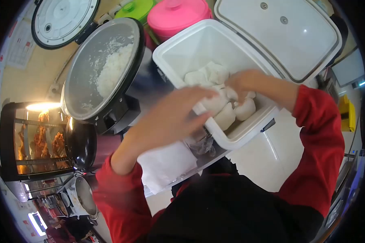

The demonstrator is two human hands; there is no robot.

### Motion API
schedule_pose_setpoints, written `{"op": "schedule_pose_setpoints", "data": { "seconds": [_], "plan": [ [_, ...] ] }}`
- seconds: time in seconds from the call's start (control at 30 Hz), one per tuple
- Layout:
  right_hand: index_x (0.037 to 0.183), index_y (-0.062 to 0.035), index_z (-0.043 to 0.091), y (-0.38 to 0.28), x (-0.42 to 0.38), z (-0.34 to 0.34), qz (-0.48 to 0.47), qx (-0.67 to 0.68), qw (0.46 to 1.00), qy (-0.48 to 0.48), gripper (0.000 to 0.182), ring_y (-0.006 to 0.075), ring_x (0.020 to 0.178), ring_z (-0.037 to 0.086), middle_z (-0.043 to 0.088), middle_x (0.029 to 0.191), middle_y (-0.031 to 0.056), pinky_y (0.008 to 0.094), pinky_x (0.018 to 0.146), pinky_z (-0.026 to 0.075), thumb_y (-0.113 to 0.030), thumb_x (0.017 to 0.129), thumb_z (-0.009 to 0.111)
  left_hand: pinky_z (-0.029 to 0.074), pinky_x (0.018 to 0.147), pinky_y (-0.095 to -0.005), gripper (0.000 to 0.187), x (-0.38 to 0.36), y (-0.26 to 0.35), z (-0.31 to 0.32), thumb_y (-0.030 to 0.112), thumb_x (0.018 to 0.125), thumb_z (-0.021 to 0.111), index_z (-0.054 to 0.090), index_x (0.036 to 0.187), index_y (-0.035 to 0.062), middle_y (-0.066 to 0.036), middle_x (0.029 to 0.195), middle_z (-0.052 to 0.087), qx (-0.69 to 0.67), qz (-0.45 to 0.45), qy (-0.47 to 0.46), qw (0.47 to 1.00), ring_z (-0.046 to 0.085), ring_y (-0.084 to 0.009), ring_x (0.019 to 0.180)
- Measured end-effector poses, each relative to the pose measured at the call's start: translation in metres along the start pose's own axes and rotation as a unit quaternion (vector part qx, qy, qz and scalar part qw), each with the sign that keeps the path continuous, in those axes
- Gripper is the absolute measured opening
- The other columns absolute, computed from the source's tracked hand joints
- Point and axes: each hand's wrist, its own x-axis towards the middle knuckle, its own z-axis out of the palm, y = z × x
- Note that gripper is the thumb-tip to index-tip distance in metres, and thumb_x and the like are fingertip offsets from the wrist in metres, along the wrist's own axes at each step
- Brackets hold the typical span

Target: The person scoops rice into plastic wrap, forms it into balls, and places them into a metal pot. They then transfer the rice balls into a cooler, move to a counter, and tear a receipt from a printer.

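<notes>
My right hand (244, 83) reaches into a white cooler box (172, 56), its blurred fingers curled down around a white wrapped bundle (231, 94). Several more rounded white bundles (224, 117) lie heaped in the box; they look paper-wrapped, and their contents are hidden. Over the near left rim of the box hovers my left hand (170, 117), smeared by motion. Its thumb and fingers are apart with nothing visible between them. Below it lies a stack of white paper sheets (166, 164), beside a crumpled clear plastic bag (202, 145).
A large rice cooker (136, 77) stands open at left with cooked rice (115, 71) inside. The cooler's lid (280, 32) is tipped back. Pink (178, 18) and green (136, 8) containers stand behind. A lit display case (40, 141) holds fried chicken. A pot (85, 196) sits lower left.
</notes>
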Motion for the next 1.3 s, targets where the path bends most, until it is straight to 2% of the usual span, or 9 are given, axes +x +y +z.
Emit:
{"op": "schedule_pose_setpoints", "data": {
  "seconds": [0.17,0.23,0.33,0.47,0.67,0.8,1.0,1.2,1.3],
  "plan": [
    [0.1,-0.0011,0.059,-0.006,0.024,0.007,0.012,-0.065,0.998,0.025,0.048,0.0253,0.09,0.058,0.06,0.091,0.0156,0.0387,0.07,0.048,-0.022,0.06,0.073,0.038,0.089,-0.0344,0.083,0.104,-0.066,0.038,0.043,0.062,0.07,0.038,0.117,-0.01,-0.025,0.112,0.05,0.095,-0.192,-0.348,0.913,0.049,-0.0321,0.105],
    [0.102,-0.0014,0.054,0.0,-0.007,-0.01,0.015,-0.019,0.997,0.077,0.044,0.0278,0.09,0.057,0.059,0.096,0.0159,0.0389,0.073,0.047,-0.018,0.064,0.069,0.037,0.091,-0.0361,0.091,0.116,-0.074,0.064,0.044,0.052,0.074,0.039,0.117,-0.01,-0.022,0.116,0.047,0.175,-0.173,-0.458,0.854,0.044,-0.0299,0.11],
    [0.106,-0.0021,0.048,0.007,-0.089,-0.013,-0.052,0.127,0.936,0.325,0.044,0.0312,0.091,0.055,0.055,0.103,0.0158,0.0374,0.077,0.043,-0.015,0.068,0.066,0.043,0.086,-0.0379,0.107,0.116,-0.087,0.114,0.037,0.044,0.079,0.026,0.127,-0.0055,-0.018,0.122,0.043,0.308,-0.121,-0.488,0.808,0.046,-0.032,0.109],
    [0.115,-0.0023,0.04,0.026,-0.158,0.007,-0.241,0.345,0.802,0.424,0.055,0.0241,0.096,0.053,0.05,0.103,0.0141,0.0329,0.082,0.04,-0.023,0.07,0.064,0.039,0.09,-0.0399,0.116,0.118,-0.09,0.109,0.037,0.041,0.081,0.018,0.13,-0.0044,-0.021,0.124,0.04,0.234,-0.15,-0.472,0.836,0.041,-0.0338,0.113],
    [0.116,0.0008,0.042,0.0,-0.19,0.068,-0.122,0.663,0.504,0.539,0.061,0.0158,0.088,0.054,0.052,0.097,0.0099,0.0239,0.076,0.041,-0.031,0.068,0.06,0.033,0.092,-0.0417,0.112,0.126,-0.069,0.11,0.042,0.042,0.08,0.025,0.128,-0.0045,-0.022,0.119,0.042,0.333,-0.163,-0.484,0.793,0.041,-0.0361,0.11],
    [0.118,0.0019,0.04,0.0,-0.185,0.088,-0.063,0.652,0.508,0.559,0.065,0.0172,0.088,0.054,0.052,0.098,0.0121,0.0253,0.076,0.042,-0.038,0.07,0.057,0.037,0.088,-0.0373,0.093,0.127,-0.055,0.091,0.04,0.046,0.079,0.039,0.122,0.0053,-0.021,0.118,0.041,0.327,-0.177,-0.457,0.808,0.043,-0.0346,0.109],
    [0.136,-0.0038,0.014,-0.011,-0.176,0.086,-0.179,0.809,0.348,0.439,0.078,0.0292,0.094,0.054,0.043,0.117,0.0178,0.0356,0.059,0.054,-0.037,0.078,0.054,0.043,0.077,-0.0344,0.067,0.096,-0.016,-0.006,0.035,0.054,0.076,0.047,0.109,0.008,-0.018,0.112,0.044,0.008,-0.14,-0.197,0.97,0.048,-0.0264,0.1],
    [0.138,-0.0145,0.0,-0.097,-0.164,0.072,-0.295,0.812,0.325,0.386,0.089,0.0364,0.091,0.053,0.034,0.122,0.0252,0.0424,0.054,0.055,-0.027,0.074,0.06,0.045,0.076,-0.0332,0.08,-0.092,0.032,-0.075,0.039,0.049,0.075,0.044,0.111,-0.0012,-0.016,0.104,0.048,-0.327,-0.084,0.131,0.932,0.051,-0.0253,0.095],
    [0.129,-0.0107,0.011,-0.166,-0.134,0.049,-0.379,0.817,0.352,0.255,0.084,0.0359,0.087,0.054,0.037,0.115,0.0268,0.0437,0.055,0.055,-0.027,0.068,0.065,0.046,0.078,-0.0365,0.086,-0.225,0.055,-0.091,0.035,0.047,0.077,0.04,0.114,-0.0042,-0.017,0.108,0.046,-0.364,-0.1,0.309,0.873,0.052,-0.0262,0.097]
  ]
}}
